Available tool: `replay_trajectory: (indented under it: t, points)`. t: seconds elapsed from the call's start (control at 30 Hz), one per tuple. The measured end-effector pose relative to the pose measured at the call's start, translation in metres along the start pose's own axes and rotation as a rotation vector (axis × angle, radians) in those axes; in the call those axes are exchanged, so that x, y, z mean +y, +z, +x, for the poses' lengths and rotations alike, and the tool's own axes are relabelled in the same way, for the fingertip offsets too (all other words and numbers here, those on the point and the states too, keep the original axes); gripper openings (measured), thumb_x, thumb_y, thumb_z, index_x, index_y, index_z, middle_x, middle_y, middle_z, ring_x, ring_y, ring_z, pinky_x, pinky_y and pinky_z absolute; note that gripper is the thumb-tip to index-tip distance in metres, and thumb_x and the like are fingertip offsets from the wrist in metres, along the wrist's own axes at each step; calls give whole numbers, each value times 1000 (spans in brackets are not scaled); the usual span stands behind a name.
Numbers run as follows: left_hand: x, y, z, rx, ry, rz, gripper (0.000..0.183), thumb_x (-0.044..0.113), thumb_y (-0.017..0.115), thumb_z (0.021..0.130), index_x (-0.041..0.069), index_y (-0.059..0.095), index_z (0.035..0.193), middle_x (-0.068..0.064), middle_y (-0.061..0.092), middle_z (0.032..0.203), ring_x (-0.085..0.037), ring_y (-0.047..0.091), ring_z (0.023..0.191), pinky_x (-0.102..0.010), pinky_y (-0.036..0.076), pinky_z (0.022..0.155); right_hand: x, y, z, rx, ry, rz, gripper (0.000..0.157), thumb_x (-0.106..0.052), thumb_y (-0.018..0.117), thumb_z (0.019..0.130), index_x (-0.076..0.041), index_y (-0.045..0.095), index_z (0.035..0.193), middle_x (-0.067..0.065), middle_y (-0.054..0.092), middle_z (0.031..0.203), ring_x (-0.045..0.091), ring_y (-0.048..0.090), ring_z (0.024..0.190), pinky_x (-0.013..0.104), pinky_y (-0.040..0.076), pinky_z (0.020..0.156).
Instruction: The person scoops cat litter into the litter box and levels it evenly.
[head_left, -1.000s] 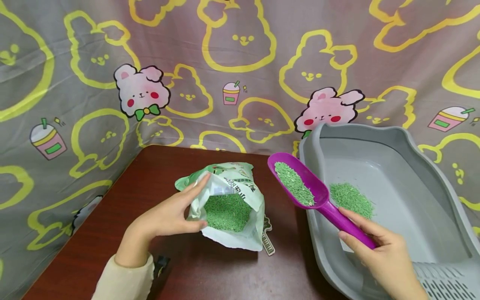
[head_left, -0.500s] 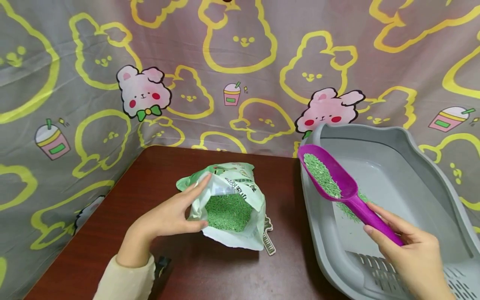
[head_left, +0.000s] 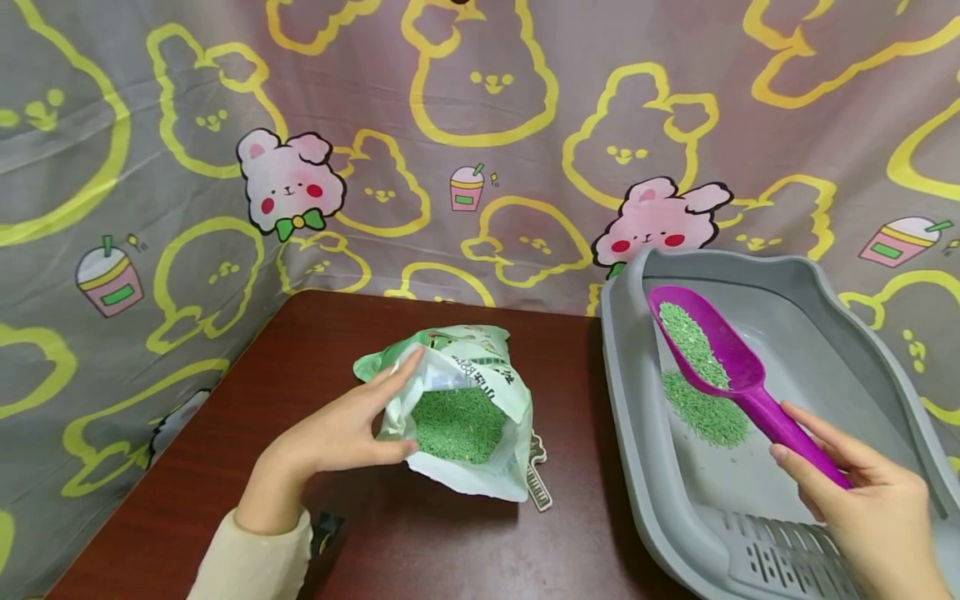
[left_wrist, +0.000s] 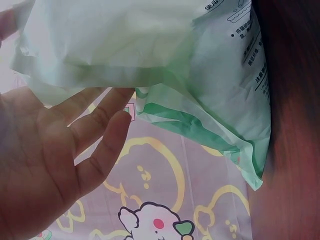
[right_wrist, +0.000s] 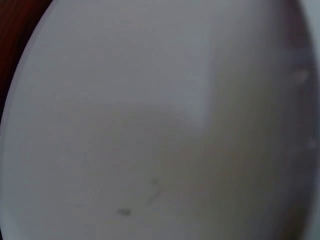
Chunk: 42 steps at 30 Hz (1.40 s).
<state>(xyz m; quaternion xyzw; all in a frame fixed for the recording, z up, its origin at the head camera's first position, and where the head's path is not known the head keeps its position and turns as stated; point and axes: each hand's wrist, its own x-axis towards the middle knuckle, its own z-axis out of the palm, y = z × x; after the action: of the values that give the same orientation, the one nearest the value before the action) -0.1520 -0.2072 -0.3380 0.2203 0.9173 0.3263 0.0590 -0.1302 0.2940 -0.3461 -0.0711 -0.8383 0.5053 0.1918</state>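
My left hand holds the left side of the mouth of a pale green bag, thumb and index finger spread along its rim. Green pellet cat litter shows inside the bag. In the left wrist view, more fingers reach behind the bag. My right hand grips the handle of a purple scoop holding green pellets. The scoop hangs tilted over a grey litter box, above a pile of pellets in it. The right wrist view is a blurred pale surface without the hand.
A flat cat-shaped piece lies on the dark wooden table, right of the bag. A small black object lies near my left sleeve. Patterned cloth hangs behind the table. Slots mark the litter box's near end.
My right hand has carried the loaded scoop rightward, from beside the litter box's left wall to over its inside. The left hand and the bag stay almost still.
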Motion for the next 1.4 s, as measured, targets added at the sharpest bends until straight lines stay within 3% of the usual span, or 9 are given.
replay_trajectory:
  t: [0.13, 0.4, 0.63, 0.87, 1.1, 1.2, 1.4]
  points:
    - [0, 1, 0, 1, 0, 2, 104, 30, 74, 83, 25, 7, 162, -1, 10, 169, -40, 15, 152, -59, 30, 115, 6, -3, 4, 26, 36, -59, 53, -5, 78, 83, -15, 65, 133, -25, 63, 68, 7, 48, 45, 19, 39, 44]
    - [-2, 2, 0, 9, -4, 10, 103, 32, 74, 83, 26, 7, 162, 1, 11, 168, -39, 15, 152, -58, 30, 115, 18, -10, 13, 14, 64, -50, 52, -7, 79, 83, -17, 67, 132, -24, 62, 66, 9, 47, 44, 22, 36, 42]
    - [1, 1, -1, 6, -16, 1, 104, 30, 75, 82, 25, 7, 162, 1, 10, 169, -37, 14, 153, -57, 29, 116, 31, -19, 20, -36, 61, -126, 51, -13, 78, 85, -27, 66, 132, -22, 58, 62, 9, 47, 43, 23, 36, 42]
    - [0, 1, -1, 12, -23, -2, 104, 31, 75, 83, 29, 6, 161, 4, 10, 168, -37, 14, 153, -58, 28, 116, 45, -30, 30, -93, 108, -222, 50, -23, 77, 86, -45, 63, 129, -15, 54, 60, 13, 45, 44, 26, 35, 42]
    - [-1, 2, -2, 15, -15, 8, 103, 35, 74, 84, 26, 7, 161, 2, 10, 168, -40, 15, 152, -60, 28, 115, 56, -38, 35, -48, -5, -417, 54, -25, 76, 87, -62, 53, 120, -30, 46, 63, 9, 39, 46, 26, 33, 44]
    - [-1, 3, -2, 18, -12, 16, 103, 35, 74, 84, 26, 7, 161, 1, 11, 168, -39, 16, 152, -59, 29, 115, 58, -43, 37, -37, -64, -371, 64, -14, 75, 87, -69, 49, 108, -32, 45, 58, 6, 35, 44, 26, 29, 41]
    - [-1, 2, -2, 20, -12, 14, 103, 33, 74, 83, 27, 7, 161, 4, 11, 168, -39, 16, 152, -59, 29, 115, 63, -50, 37, -47, -118, -296, 76, -3, 68, 89, -74, 43, 92, -17, 40, 52, 2, 29, 39, 26, 25, 36]
